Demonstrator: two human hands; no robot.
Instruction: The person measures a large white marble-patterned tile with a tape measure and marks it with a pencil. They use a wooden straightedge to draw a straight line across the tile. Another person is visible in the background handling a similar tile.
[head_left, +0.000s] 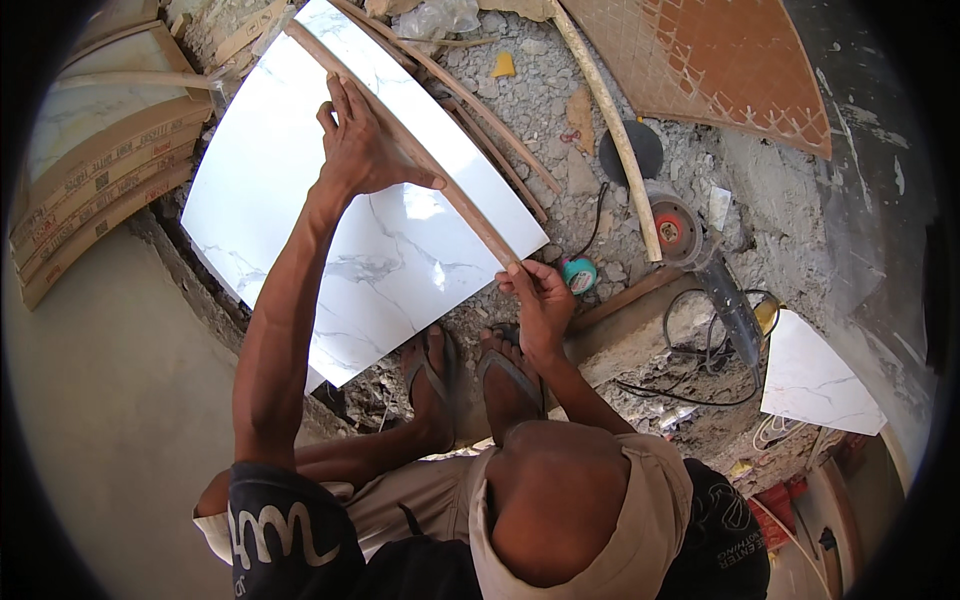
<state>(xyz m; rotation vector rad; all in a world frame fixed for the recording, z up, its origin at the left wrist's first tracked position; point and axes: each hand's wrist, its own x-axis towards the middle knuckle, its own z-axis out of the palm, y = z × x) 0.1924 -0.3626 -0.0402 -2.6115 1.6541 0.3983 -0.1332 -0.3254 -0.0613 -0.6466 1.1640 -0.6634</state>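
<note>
A large white marble-patterned tile (pixel 300 210) lies on rubble in front of my feet. A long thin wooden strip (pixel 455 195) rests across it, running from the tile's far corner down to its near right edge. My left hand (pixel 362 150) presses flat on the strip near its middle, fingers spread over the wood and tile. My right hand (pixel 538 300) pinches the strip's near end at the tile's edge; whether it also holds a small marking tool cannot be told. My sandalled feet (pixel 470 375) stand just below the tile.
An angle grinder (pixel 690 235) with its cable lies right of the tile, beside a green tape roll (pixel 579 274). Loose sticks (pixel 610 130), a brown-backed tile (pixel 720 65), a smaller white tile piece (pixel 815 380) and stacked cardboard tile boxes (pixel 95 190) surround the spot.
</note>
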